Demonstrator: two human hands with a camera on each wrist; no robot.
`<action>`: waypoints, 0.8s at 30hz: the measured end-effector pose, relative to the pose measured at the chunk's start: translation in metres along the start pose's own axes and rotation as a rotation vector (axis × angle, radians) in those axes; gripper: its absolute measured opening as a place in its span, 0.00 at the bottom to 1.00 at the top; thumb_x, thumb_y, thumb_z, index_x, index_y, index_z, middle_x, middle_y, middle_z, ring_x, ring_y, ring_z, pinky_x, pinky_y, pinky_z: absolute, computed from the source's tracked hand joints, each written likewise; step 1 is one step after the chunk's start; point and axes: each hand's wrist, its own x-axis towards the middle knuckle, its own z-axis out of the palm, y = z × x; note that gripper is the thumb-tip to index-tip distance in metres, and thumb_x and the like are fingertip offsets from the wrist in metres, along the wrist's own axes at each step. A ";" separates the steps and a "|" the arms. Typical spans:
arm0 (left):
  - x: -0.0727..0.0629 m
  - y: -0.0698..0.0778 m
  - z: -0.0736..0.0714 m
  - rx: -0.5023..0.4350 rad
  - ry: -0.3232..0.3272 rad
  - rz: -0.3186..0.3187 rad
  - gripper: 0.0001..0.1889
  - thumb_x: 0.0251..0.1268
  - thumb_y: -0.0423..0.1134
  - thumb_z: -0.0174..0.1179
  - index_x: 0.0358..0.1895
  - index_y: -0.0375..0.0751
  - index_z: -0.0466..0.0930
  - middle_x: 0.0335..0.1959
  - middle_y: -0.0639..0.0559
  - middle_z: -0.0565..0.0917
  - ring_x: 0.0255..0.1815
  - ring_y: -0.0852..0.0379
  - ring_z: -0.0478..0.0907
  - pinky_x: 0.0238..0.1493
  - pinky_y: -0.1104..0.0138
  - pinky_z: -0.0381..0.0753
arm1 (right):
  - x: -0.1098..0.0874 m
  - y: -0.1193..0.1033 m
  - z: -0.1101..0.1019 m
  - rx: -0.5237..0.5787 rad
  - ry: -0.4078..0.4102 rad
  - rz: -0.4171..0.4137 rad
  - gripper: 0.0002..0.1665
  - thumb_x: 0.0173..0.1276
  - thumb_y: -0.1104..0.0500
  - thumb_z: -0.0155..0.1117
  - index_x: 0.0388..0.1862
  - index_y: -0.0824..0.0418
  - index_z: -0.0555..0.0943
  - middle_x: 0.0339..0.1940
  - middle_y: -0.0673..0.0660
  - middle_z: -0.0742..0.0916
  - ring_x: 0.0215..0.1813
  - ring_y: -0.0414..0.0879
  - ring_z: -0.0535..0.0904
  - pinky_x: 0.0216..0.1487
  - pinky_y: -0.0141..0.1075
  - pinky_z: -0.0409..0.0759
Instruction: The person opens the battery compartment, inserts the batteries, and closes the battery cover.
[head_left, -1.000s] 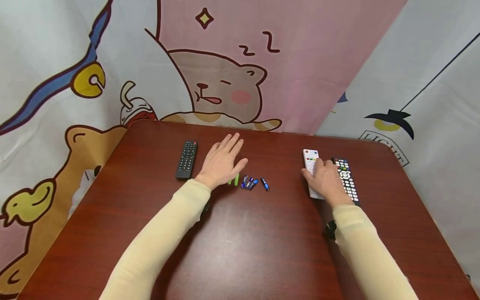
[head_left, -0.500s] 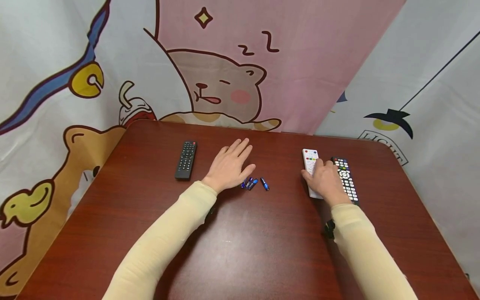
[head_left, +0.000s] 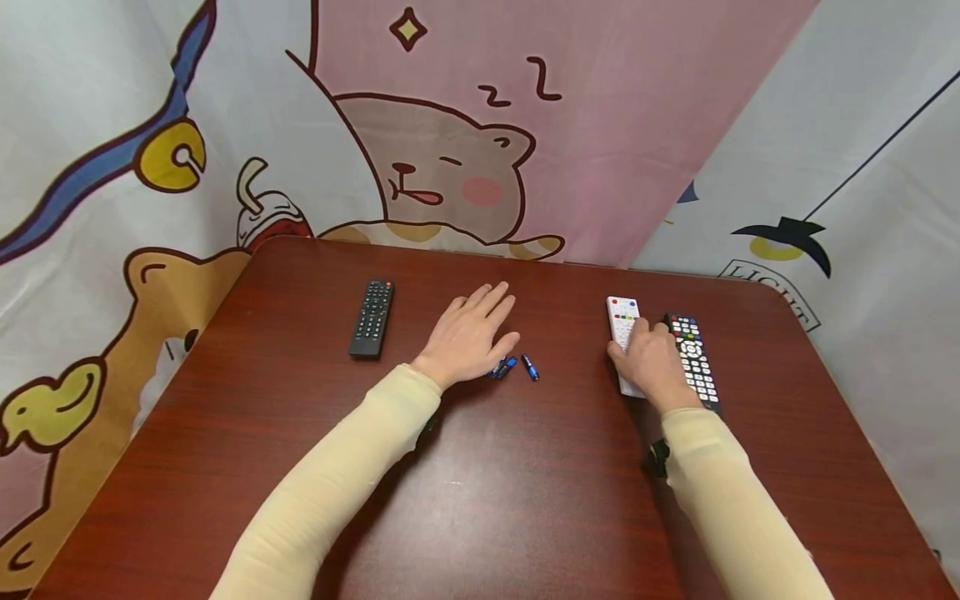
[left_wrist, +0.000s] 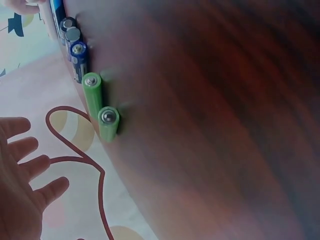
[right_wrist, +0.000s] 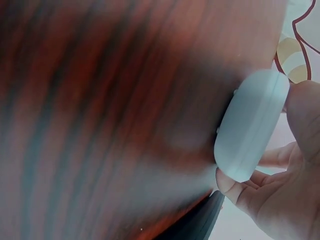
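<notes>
My left hand (head_left: 467, 335) hovers with straight, spread fingers over a row of small batteries. In the left wrist view two green batteries (left_wrist: 93, 97) and several blue ones (left_wrist: 79, 56) lie on the table beyond the palm. The green ones are hidden under the hand in the head view, where one blue battery (head_left: 530, 367) lies apart to the right. My right hand (head_left: 651, 362) grips a white remote control (head_left: 623, 310) by its sides. The right wrist view shows the remote's end (right_wrist: 252, 125) between thumb and fingers, low at the tabletop.
A black remote control (head_left: 691, 350) with white buttons lies just right of the right hand. Another black remote control (head_left: 372, 321) rests at the back left of the brown table (head_left: 480, 517). A cartoon-printed cloth (head_left: 600, 125) hangs behind the table.
My left hand has moved to the right over the batteries, covering the green ones and part of the blue group. The right hand and white remote control have stayed in place.
</notes>
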 end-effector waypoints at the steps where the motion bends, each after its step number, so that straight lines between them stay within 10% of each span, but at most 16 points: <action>1: 0.000 0.001 0.000 -0.001 -0.001 0.000 0.34 0.82 0.61 0.40 0.81 0.46 0.61 0.84 0.49 0.56 0.83 0.48 0.54 0.77 0.48 0.62 | 0.000 0.000 -0.001 0.002 0.002 -0.001 0.38 0.74 0.50 0.56 0.61 0.85 0.64 0.49 0.82 0.73 0.51 0.73 0.74 0.49 0.61 0.79; 24: 0.002 0.009 -0.001 -0.015 0.007 0.011 0.33 0.82 0.59 0.41 0.80 0.44 0.63 0.81 0.47 0.62 0.80 0.46 0.60 0.76 0.49 0.63 | 0.001 -0.011 -0.004 0.150 -0.017 0.014 0.41 0.76 0.49 0.53 0.73 0.79 0.60 0.55 0.79 0.74 0.55 0.70 0.75 0.54 0.62 0.78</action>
